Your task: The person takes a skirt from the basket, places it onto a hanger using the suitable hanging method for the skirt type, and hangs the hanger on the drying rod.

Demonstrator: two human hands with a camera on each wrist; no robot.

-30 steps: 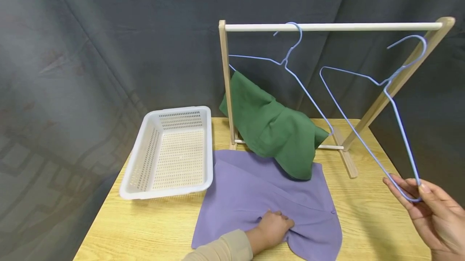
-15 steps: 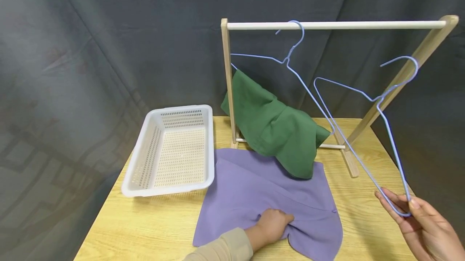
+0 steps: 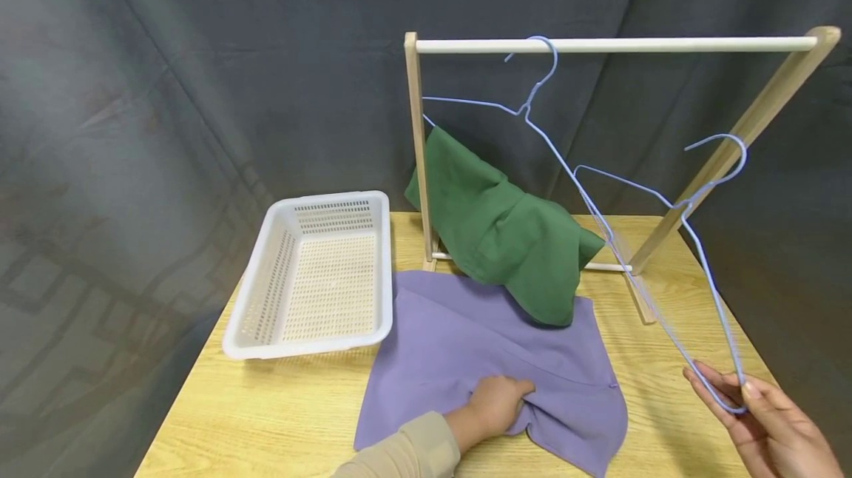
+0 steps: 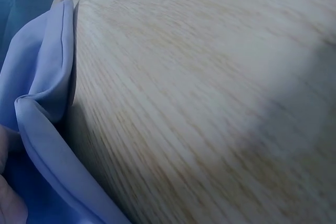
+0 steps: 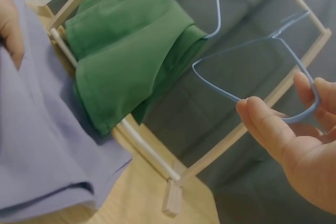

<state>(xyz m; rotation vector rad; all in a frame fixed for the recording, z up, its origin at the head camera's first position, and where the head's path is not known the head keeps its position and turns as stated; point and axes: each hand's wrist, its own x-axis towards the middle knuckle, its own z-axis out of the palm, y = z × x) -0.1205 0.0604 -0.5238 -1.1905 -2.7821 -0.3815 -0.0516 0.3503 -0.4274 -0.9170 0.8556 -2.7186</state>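
A purple cloth (image 3: 439, 345) lies spread on the table, folds gathered near its front edge. My left hand (image 3: 498, 405) pinches it at these folds; in the left wrist view a doubled edge of the cloth (image 4: 50, 61) stands up from the tabletop, and only bits of the fingers show. At the right, my right hand (image 3: 775, 422) holds a bare blue wire hanger (image 3: 697, 245) by one lower corner, between thumb and fingers. The hanger is tilted, its hook up and away from me. In the right wrist view the fingers (image 5: 273, 129) cross the hanger's corner.
Behind the cloth stands a wooden rack with a white rail (image 3: 639, 46). Another blue hanger (image 3: 532, 101) hangs from it, carrying a green cloth (image 3: 512, 234) that droops over the purple one. A white perforated basket (image 3: 384, 278) is at the left. Grey curtains (image 3: 200, 93) surround the table (image 3: 220, 411).
My right hand has come down and a little left with the hanger, its hook sinking well below the rail. My left hand has shifted only slightly on the purple cloth.
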